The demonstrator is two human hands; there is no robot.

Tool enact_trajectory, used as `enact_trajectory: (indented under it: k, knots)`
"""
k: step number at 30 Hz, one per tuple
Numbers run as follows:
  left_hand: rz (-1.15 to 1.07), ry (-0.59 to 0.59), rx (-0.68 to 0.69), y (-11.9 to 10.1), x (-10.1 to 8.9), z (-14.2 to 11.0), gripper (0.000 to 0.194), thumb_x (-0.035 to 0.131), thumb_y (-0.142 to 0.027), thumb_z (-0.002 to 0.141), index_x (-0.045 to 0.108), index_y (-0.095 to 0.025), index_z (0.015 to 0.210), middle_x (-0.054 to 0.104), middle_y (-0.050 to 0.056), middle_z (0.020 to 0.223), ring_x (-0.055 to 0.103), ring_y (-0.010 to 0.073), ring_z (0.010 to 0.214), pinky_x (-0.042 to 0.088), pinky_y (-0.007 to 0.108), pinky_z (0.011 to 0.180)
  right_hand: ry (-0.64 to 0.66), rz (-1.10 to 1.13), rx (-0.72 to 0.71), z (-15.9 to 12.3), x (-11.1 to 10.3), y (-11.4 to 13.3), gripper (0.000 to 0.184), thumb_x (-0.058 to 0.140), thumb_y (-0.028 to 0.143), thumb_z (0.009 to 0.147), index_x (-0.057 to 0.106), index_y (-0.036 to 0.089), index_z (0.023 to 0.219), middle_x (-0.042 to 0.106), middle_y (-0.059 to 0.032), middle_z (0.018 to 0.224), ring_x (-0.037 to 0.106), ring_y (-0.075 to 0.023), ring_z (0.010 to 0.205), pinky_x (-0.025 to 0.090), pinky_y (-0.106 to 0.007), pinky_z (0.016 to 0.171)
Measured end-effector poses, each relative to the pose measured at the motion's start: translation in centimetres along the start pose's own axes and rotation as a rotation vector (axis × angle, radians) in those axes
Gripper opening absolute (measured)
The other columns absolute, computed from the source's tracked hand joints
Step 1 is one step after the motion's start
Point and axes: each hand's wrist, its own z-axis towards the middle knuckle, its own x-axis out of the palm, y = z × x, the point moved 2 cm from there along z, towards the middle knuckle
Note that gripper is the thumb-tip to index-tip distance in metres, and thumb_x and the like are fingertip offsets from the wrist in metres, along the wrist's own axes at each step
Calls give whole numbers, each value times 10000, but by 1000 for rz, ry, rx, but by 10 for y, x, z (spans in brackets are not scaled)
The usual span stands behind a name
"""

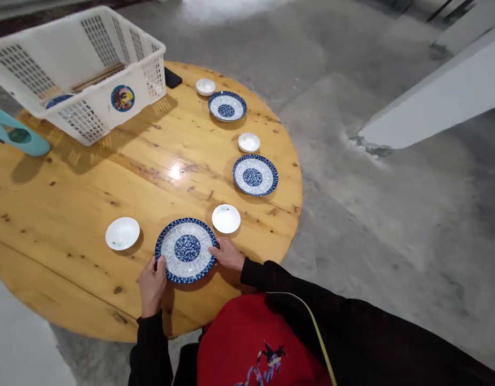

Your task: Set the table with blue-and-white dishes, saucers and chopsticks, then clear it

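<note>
A blue-and-white patterned plate [186, 250] lies flat on the round wooden table [90, 198] near its front edge. My left hand [152, 284] grips the plate's left rim, fingers curled on it. My right hand [228, 253] holds the right rim, fingers pressed to the edge. A small white dish [226, 219] sits just beyond my right hand, and another small white dish [122, 234] lies left of the plate.
Two more blue-patterned plates [255, 175] [227, 105] lie along the table's right edge, each with a small white dish [248, 142] [205, 87] behind it. A white plastic basket [76, 69] stands at the back left, beside a teal object [14, 136] and a dark phone [172, 78]. Concrete floor lies to the right.
</note>
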Motion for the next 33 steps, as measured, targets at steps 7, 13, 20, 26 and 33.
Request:
enact_trajectory:
  k: [7,13,20,26,33]
  knots:
    - [2,-31,-20,-1,-6,-29,352,404,-488,889,506,-243,659,607,30,660,549,209,671,391,289,612,56,189,84,-34,2,-4,133,492,195,799,509,208,668,579,29,538,575,-148,474,425,-227,502]
    - [12,-122,-85,-24,-11,-85,368,398,-519,911,513,-256,680,613,28,676,564,220,683,405,299,620,68,136,-33,-60,-22,-5,120,516,236,764,496,212,649,531,33,541,512,-133,523,391,-217,513]
    - [1,-202,-69,-82,34,-140,359,418,-509,877,569,-249,682,635,32,654,600,217,677,420,286,614,108,212,-122,-88,-86,-49,108,506,286,718,476,209,648,497,34,565,467,-125,541,373,-221,514]
    - [-59,-135,2,-171,127,-179,424,398,-555,856,583,-217,679,651,37,655,599,205,651,418,285,620,80,290,-78,-132,-195,-128,191,497,396,711,503,206,692,493,34,545,461,-114,466,362,-218,444]
    - [-117,76,130,-275,235,-210,400,351,-499,888,534,-198,698,621,31,691,565,180,677,381,271,644,-83,319,74,-194,-314,-215,346,509,527,707,576,190,744,506,32,517,492,-149,401,424,-275,404]
